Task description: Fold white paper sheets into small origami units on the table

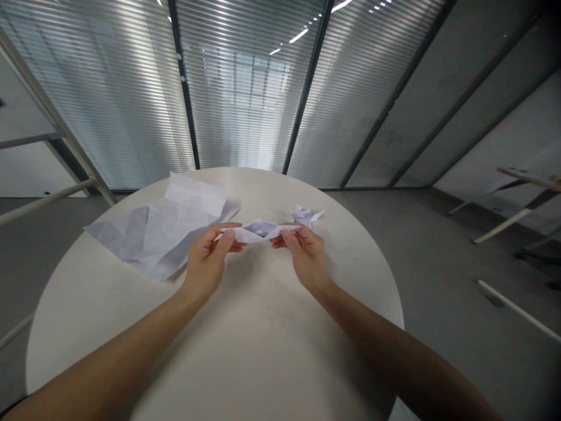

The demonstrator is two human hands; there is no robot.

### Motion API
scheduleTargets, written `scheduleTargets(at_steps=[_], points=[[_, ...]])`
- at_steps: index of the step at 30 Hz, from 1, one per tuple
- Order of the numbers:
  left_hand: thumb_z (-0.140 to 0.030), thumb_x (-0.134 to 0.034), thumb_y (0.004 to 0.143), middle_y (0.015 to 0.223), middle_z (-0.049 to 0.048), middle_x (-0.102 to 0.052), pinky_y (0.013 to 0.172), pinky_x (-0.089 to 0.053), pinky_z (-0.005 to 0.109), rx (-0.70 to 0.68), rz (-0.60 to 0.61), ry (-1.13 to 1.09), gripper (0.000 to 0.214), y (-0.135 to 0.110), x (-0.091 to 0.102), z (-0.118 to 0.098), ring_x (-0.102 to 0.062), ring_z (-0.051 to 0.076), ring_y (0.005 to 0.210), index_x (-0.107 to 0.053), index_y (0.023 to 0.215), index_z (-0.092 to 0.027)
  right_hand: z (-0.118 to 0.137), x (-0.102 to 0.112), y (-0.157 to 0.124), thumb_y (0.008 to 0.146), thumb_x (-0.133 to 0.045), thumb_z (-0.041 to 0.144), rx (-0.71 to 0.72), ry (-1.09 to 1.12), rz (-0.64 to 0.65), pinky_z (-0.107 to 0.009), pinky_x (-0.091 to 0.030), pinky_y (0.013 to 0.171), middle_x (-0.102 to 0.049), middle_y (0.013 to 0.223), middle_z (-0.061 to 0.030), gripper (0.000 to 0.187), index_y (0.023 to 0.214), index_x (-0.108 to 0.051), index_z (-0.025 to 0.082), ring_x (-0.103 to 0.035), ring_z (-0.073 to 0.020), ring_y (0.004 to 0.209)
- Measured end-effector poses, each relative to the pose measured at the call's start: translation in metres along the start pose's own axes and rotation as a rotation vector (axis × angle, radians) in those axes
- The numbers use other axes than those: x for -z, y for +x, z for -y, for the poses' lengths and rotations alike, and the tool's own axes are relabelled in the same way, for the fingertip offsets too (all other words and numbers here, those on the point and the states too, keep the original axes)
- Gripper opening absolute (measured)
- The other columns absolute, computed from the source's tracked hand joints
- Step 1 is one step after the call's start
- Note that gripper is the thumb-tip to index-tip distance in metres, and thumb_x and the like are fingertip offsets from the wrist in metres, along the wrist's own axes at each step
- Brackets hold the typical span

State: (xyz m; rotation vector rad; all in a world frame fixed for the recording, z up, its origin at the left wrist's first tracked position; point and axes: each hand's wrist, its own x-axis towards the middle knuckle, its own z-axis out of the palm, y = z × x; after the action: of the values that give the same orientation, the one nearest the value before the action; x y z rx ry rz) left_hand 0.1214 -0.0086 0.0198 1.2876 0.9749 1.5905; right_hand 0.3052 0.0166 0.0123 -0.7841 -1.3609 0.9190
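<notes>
A folded white paper boat [260,230], pointed at both ends with a raised peak in its middle, is held level above the table. My left hand [209,251] pinches its left end between thumb and fingers. At the other end, my right hand [304,248] grips the right tip the same way. Just beyond my right hand lies a small folded paper piece [307,214] with several points. Creased white paper sheets [158,225] lie spread out to the left, partly behind my left hand.
The round white table [254,351] fills the middle of the view. Behind it stands a glass partition with blinds [245,88]. A pale metal frame [65,140] is at the left, and wooden-legged furniture [504,225] stands on the grey floor at the right.
</notes>
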Motion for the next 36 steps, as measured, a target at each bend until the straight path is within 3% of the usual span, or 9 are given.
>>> scheduleTargets(at_steps=[9, 13, 17, 20, 23, 29, 31, 34, 36], points=[[-0.03, -0.059, 0.083, 0.108, 0.0044, -0.065, 0.071, -0.057, 0.032, -0.075, 0.102, 0.107, 0.017, -0.002, 0.002, -0.001, -0.065, 0.016, 0.078, -0.073, 0.091, -0.023, 0.001, 0.007, 0.003, 0.089, -0.052, 0.036, 0.113, -0.1, 0.085, -0.031, -0.056, 0.068, -0.062, 0.09, -0.0021, 0.02, 0.09, -0.065, 0.023, -0.062, -0.0133, 0.073], [-0.028, -0.06, 0.083, 0.107, 0.004, -0.065, 0.08, -0.054, 0.031, -0.185, 0.159, 0.266, 0.016, -0.002, 0.004, -0.001, -0.063, 0.019, 0.094, -0.074, 0.092, -0.027, 0.007, 0.008, 0.002, 0.09, -0.051, 0.027, 0.279, -0.294, 0.141, -0.034, -0.051, 0.081, -0.062, 0.095, -0.0037, 0.017, 0.093, -0.068, 0.025, -0.06, -0.0165, 0.091], [-0.024, -0.063, 0.082, 0.106, 0.0032, -0.066, 0.086, -0.049, 0.031, -0.318, 0.166, 0.405, 0.02, 0.001, 0.007, 0.003, -0.061, 0.018, 0.097, -0.072, 0.099, -0.029, 0.01, 0.007, 0.0, 0.088, -0.054, 0.024, 0.324, -0.375, 0.176, -0.035, -0.049, 0.085, -0.062, 0.099, -0.0044, 0.018, 0.096, -0.07, 0.028, -0.059, -0.017, 0.094], [-0.023, -0.065, 0.08, 0.106, 0.0027, -0.066, 0.085, -0.049, 0.029, -0.324, 0.126, 0.41, 0.022, 0.002, 0.006, 0.003, -0.061, 0.017, 0.096, -0.071, 0.101, -0.028, 0.008, 0.006, 0.0, 0.085, -0.058, 0.023, 0.279, -0.304, 0.178, -0.033, -0.049, 0.084, -0.063, 0.1, -0.004, 0.016, 0.094, -0.071, 0.028, -0.059, -0.0167, 0.095], [-0.028, -0.064, 0.08, 0.102, 0.0028, -0.068, 0.076, -0.051, 0.027, -0.211, 0.102, 0.321, 0.018, 0.002, 0.004, 0.001, -0.063, 0.015, 0.086, -0.071, 0.096, -0.024, 0.005, 0.002, 0.001, 0.083, -0.06, 0.028, 0.121, -0.113, 0.149, -0.031, -0.051, 0.076, -0.063, 0.095, -0.0033, 0.012, 0.09, -0.07, 0.025, -0.061, -0.0155, 0.086], [-0.034, -0.063, 0.08, 0.067, 0.0009, -0.067, 0.063, -0.049, 0.024, 0.027, 0.033, 0.261, 0.019, 0.001, 0.002, 0.003, -0.062, 0.013, 0.063, -0.067, 0.077, -0.015, 0.003, -0.002, 0.0, 0.072, -0.072, 0.028, -0.108, 0.154, 0.146, -0.027, -0.051, 0.066, -0.065, 0.078, 0.0015, 0.017, 0.086, -0.066, 0.022, -0.059, -0.0113, 0.067], [-0.035, -0.064, 0.079, 0.074, 0.0017, -0.068, 0.059, -0.048, 0.022, 0.025, 0.039, 0.271, 0.022, 0.001, 0.002, 0.001, -0.062, 0.012, 0.064, -0.066, 0.088, -0.016, 0.001, -0.002, 0.001, 0.07, -0.074, 0.026, -0.126, 0.186, 0.129, -0.026, -0.051, 0.065, -0.065, 0.072, 0.0022, 0.015, 0.082, -0.065, 0.022, -0.059, -0.011, 0.065], [-0.035, -0.068, 0.075, 0.108, 0.0061, -0.064, 0.059, -0.048, 0.02, -0.093, -0.004, 0.245, 0.044, -0.001, 0.002, -0.005, -0.063, 0.013, 0.076, -0.055, 0.114, -0.021, 0.0, -0.001, 0.002, 0.069, -0.074, 0.024, -0.129, 0.209, 0.09, -0.026, -0.051, 0.065, -0.066, 0.073, 0.0016, 0.014, 0.08, -0.066, 0.021, -0.061, -0.0115, 0.067], [-0.035, -0.069, 0.074, 0.115, 0.0077, -0.06, 0.06, -0.048, 0.021, -0.139, 0.003, 0.263, 0.05, -0.002, 0.002, -0.009, -0.063, 0.014, 0.08, -0.052, 0.119, -0.022, -0.001, -0.002, 0.002, 0.07, -0.073, 0.024, -0.139, 0.186, 0.094, -0.026, -0.051, 0.065, -0.066, 0.075, 0.001, 0.012, 0.08, -0.068, 0.021, -0.061, -0.0115, 0.068]])
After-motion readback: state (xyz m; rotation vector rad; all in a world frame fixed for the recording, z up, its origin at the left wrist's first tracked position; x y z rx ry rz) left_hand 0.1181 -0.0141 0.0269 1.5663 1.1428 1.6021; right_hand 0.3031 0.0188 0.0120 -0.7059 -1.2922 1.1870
